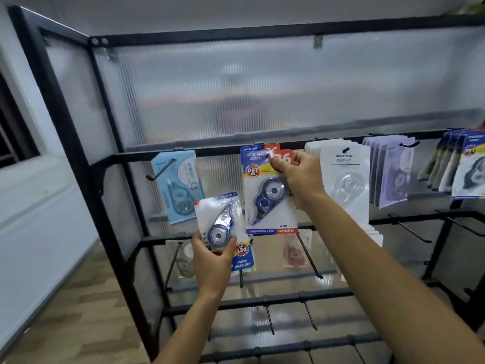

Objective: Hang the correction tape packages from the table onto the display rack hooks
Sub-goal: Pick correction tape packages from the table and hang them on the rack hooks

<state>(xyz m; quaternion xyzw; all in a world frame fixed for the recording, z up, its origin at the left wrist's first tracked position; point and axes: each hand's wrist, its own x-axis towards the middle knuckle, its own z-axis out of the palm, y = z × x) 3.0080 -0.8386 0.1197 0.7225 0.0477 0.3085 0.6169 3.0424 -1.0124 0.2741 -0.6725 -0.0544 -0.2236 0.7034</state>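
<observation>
My right hand (299,177) pinches the top of a blue-and-red correction tape package (267,195) held upright against the upper rail of the black display rack (86,158). Another package of the same kind shows just behind it at the rail. The hook itself is hidden by the card and my fingers. Lower left, my left hand (212,261) grips a second blue correction tape package (223,227), upside down and tilted, in front of the middle rail.
A light blue package (181,185) hangs at the left of the upper rail beside a bare hook (160,170). White (343,179), lilac (391,172) and dark packages (467,166) hang to the right. Bare hooks stick out from the lower rails. Wooden floor lies at lower left.
</observation>
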